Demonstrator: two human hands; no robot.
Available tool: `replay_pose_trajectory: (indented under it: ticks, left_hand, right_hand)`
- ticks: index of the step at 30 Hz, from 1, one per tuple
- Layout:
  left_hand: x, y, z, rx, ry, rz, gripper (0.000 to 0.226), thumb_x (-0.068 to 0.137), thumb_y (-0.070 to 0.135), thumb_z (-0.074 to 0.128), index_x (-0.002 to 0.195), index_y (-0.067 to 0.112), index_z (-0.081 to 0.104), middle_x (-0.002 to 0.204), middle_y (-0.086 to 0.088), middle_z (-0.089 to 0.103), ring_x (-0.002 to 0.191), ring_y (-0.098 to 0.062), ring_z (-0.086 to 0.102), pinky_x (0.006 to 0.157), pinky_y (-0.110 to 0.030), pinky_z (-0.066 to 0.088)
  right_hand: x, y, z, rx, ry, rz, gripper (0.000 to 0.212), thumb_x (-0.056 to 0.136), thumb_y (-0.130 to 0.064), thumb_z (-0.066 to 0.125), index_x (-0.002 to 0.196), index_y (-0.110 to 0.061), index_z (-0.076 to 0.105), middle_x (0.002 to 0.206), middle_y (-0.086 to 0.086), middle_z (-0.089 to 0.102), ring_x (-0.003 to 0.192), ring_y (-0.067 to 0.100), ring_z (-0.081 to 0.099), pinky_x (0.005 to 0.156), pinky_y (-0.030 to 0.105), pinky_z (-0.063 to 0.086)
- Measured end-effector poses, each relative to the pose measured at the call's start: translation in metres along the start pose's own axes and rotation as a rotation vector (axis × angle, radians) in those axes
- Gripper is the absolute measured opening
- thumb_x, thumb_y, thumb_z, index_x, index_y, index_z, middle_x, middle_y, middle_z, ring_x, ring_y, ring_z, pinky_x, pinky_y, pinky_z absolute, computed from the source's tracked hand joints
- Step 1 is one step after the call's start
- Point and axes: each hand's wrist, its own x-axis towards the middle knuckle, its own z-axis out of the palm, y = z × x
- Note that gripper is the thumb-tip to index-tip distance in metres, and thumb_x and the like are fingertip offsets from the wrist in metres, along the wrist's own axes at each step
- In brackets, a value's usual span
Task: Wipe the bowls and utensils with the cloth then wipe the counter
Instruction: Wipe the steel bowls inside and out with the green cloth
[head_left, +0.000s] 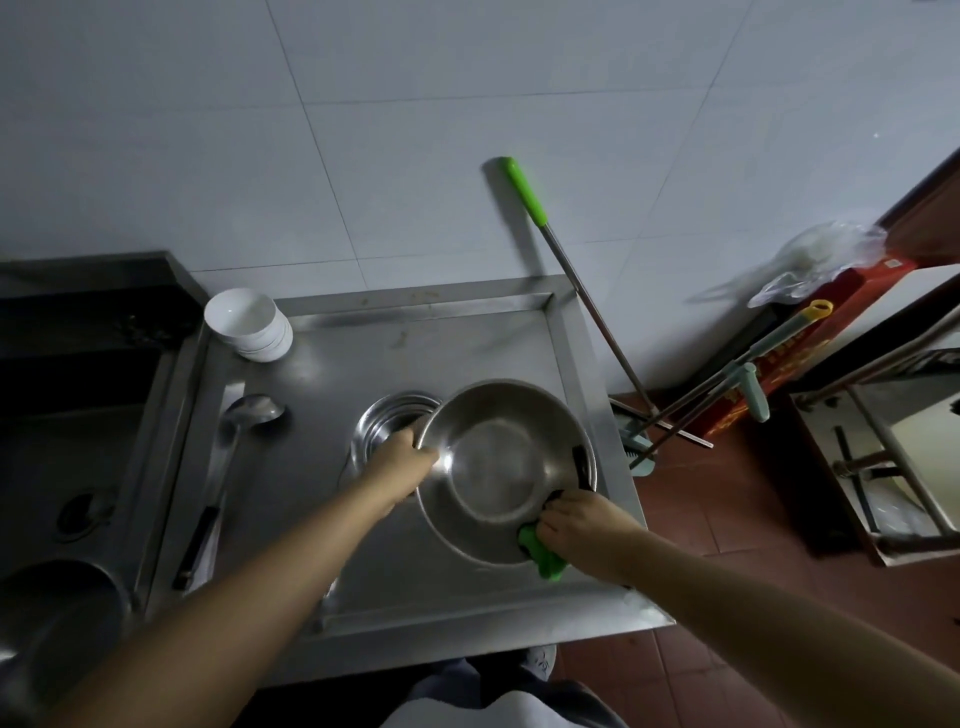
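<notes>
Fingers of my right hand (569, 519) curl tight round the green cloth (543, 553) and press it on the near edge of the big steel bowl (498, 467), so this hand is the nearer one for wiping. My left hand (408, 457) grips the bowl's left rim, fingers curled over it, and holds it tipped above the bench (322, 364). Behind it sits a smaller steel bowl (387, 421). Left lies the ladle (236, 441), pointing away from me. Farthest back stand the white bowls (249, 325).
</notes>
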Motion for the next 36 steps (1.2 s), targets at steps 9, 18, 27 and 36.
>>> replay_pose_trajectory:
  ticks: [9, 18, 27, 36]
  left_hand:
    - [-0.029, -0.008, 0.082, -0.729, 0.101, -0.335, 0.020, 0.088, 0.011, 0.069, 0.108, 0.007, 0.067, 0.085, -0.018, 0.071, 0.065, -0.029, 0.065, 0.054, -0.034, 0.056]
    - [-0.026, 0.006, 0.041, -0.412, 0.105, -0.257, 0.025, 0.088, -0.013, 0.046, 0.103, 0.000, 0.060, 0.081, -0.018, 0.060, 0.070, -0.029, 0.060, 0.055, -0.032, 0.053]
    - [-0.010, 0.023, -0.016, 0.027, -0.050, -0.076, 0.017, 0.085, -0.005, 0.056, 0.087, 0.011, 0.060, 0.073, -0.007, 0.059, 0.065, -0.022, 0.058, 0.054, -0.028, 0.053]
    - [-0.024, -0.007, 0.066, -0.655, 0.017, -0.287, 0.027, 0.087, 0.013, 0.072, 0.110, 0.022, 0.060, 0.077, -0.009, 0.069, 0.063, -0.027, 0.064, 0.060, -0.039, 0.058]
  right_hand:
    - [0.035, -0.031, -0.050, 0.193, 0.066, 0.309, 0.021, 0.096, -0.013, 0.053, 0.114, -0.015, 0.063, 0.113, 0.004, 0.071, 0.102, 0.028, 0.068, 0.094, 0.041, 0.048]
    - [0.026, -0.019, -0.025, 0.275, 0.111, 0.149, 0.016, 0.092, -0.020, 0.068, 0.107, -0.018, 0.063, 0.097, 0.000, 0.071, 0.085, 0.021, 0.068, 0.082, 0.040, 0.059]
    - [0.005, 0.000, -0.006, 0.051, 0.117, -0.031, 0.020, 0.080, -0.021, 0.077, 0.098, -0.021, 0.069, 0.100, -0.006, 0.073, 0.092, 0.015, 0.069, 0.094, 0.033, 0.055]
    - [0.038, -0.030, -0.050, 0.217, 0.086, 0.331, 0.019, 0.097, -0.014, 0.055, 0.114, -0.015, 0.063, 0.111, 0.003, 0.072, 0.098, 0.027, 0.068, 0.092, 0.039, 0.050]
